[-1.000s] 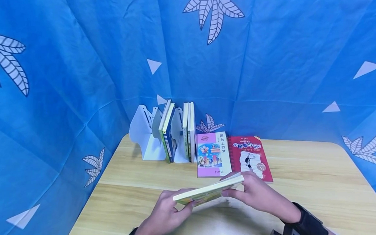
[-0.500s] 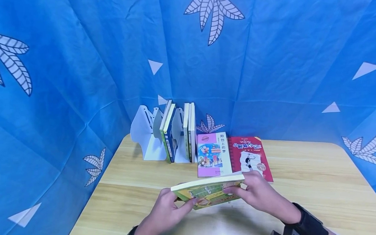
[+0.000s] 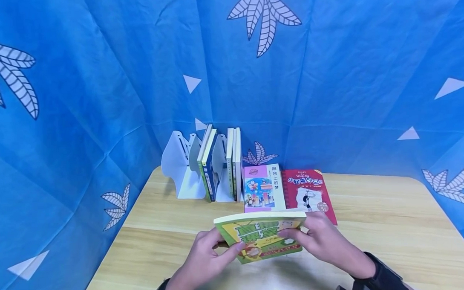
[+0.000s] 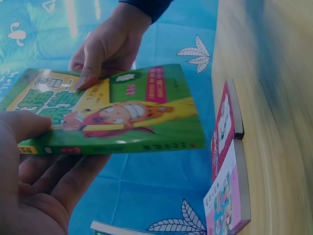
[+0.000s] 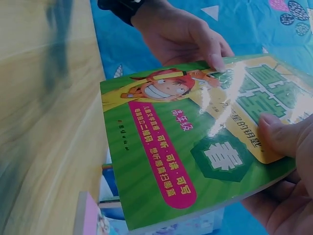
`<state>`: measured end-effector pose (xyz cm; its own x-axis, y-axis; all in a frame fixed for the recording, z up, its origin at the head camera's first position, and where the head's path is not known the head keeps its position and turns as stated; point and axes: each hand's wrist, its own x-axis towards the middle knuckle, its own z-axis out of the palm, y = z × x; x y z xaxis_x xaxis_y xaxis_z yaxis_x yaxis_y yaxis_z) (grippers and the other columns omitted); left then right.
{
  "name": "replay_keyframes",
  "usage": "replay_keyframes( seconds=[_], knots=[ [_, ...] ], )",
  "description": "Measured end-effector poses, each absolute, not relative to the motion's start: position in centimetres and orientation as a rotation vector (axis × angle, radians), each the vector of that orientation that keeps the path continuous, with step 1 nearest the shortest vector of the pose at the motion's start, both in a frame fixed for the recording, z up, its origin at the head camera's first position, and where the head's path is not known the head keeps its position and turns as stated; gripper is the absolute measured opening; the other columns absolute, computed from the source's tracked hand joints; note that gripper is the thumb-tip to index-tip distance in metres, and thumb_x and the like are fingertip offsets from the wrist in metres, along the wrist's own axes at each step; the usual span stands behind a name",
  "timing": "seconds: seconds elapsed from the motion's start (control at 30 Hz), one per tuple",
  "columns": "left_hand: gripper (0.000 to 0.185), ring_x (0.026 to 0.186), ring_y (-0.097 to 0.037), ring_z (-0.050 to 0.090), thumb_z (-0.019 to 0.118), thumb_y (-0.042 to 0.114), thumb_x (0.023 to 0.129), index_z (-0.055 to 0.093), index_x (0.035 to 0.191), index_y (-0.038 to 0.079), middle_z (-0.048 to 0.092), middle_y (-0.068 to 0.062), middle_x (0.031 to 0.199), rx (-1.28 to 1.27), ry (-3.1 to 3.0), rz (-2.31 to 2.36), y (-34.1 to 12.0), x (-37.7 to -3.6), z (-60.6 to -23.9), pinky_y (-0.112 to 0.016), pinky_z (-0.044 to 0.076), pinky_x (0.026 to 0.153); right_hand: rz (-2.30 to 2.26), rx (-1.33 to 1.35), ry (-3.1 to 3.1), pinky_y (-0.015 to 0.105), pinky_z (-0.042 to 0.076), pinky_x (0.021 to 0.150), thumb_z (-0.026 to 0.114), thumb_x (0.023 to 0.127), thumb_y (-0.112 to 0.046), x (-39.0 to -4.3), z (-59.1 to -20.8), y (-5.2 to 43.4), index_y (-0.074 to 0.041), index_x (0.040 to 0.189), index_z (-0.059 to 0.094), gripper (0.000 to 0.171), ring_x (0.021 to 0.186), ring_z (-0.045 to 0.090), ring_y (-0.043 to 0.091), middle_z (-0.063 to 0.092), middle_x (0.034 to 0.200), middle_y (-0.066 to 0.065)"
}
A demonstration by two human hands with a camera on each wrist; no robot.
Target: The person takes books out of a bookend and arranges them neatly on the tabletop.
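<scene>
Blue fabric (image 3: 253, 88) printed with white leaves and small white triangles is hanging on three sides, wrinkling along its folds and meeting in two corners behind the counter (image 3: 392, 216). The counter is showing pale wood grain with rounded far corners, and even light is falling on it, casting soft shadows. At the back left, a white book rack (image 3: 179, 164) is standing against the cloth. The cloth is dropping below the counter's edges on both sides.
</scene>
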<state>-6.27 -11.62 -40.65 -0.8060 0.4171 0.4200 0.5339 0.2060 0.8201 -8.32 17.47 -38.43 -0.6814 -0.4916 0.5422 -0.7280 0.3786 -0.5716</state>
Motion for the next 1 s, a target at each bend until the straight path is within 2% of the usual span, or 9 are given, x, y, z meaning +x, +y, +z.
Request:
replay_keyframes(
  seconds=[0.2, 0.43, 0.63, 0.83, 1.0],
  knots=[
    [0.032, 0.099, -0.017, 0.079, 0.070, 0.001, 0.096, 0.066, 0.128, 0.004, 0.079, -0.017, 0.114, -0.985, -2.252, -1.622, -12.1, -6.7, -41.1, -0.029, 0.068, 0.081, 1.270, 1.026, -2.352, 0.017, 0.064, 0.071, 0.079, 0.087, 0.000, -8.4, -38.1, 17.7, -0.008, 0.126, 0.070, 0.040, 0.093, 0.077, 0.008, 0.081, 0.108, 0.009],
    [0.038, 0.105, -0.020, 0.078, 0.071, 0.000, 0.095, 0.064, 0.132, 0.004, 0.077, -0.018, 0.120, -0.988, -2.238, -1.575, -12.7, -7.2, -41.2, -0.033, 0.067, 0.089, 1.345, 0.901, -2.431, 0.019, 0.065, 0.069, 0.074, 0.092, -0.001, -7.9, -38.1, 18.0, -0.005, 0.124, 0.068, 0.033, 0.093, 0.077, 0.006, 0.080, 0.110, 0.010],
    [0.048, 0.113, -0.022, 0.075, 0.074, 0.005, 0.094, 0.061, 0.139, 0.007, 0.074, -0.013, 0.129, -0.868, -2.291, -1.497, -12.9, -7.8, -41.3, -0.034, 0.064, 0.098, 1.344, 0.870, -2.386, 0.019, 0.065, 0.065, 0.074, 0.089, 0.006, -7.9, -37.9, 18.5, -0.002, 0.122, 0.068, 0.034, 0.091, 0.076, 0.003, 0.080, 0.106, 0.014],
    [0.055, 0.121, -0.023, 0.072, 0.075, 0.007, 0.094, 0.056, 0.146, 0.011, 0.071, -0.008, 0.137, -0.717, -2.331, -1.504, -13.1, -8.3, -41.5, -0.034, 0.062, 0.100, 1.367, 0.828, -2.392, 0.020, 0.065, 0.064, 0.072, 0.091, 0.006, -8.1, -37.8, 19.1, 0.002, 0.121, 0.068, 0.031, 0.089, 0.076, 0.002, 0.080, 0.105, 0.018],
    [0.062, 0.129, -0.027, 0.066, 0.077, 0.000, 0.090, 0.056, 0.147, 0.012, 0.066, -0.011, 0.143, -0.632, -2.306, -1.534, -13.3, -8.8, -41.5, -0.039, 0.062, 0.100, 1.390, 0.792, -2.404, 0.023, 0.066, 0.064, 0.070, 0.093, 0.006, -8.4, -37.7, 19.6, 0.003, 0.123, 0.066, 0.030, 0.088, 0.076, 0.002, 0.080, 0.104, 0.019]
  ],
)
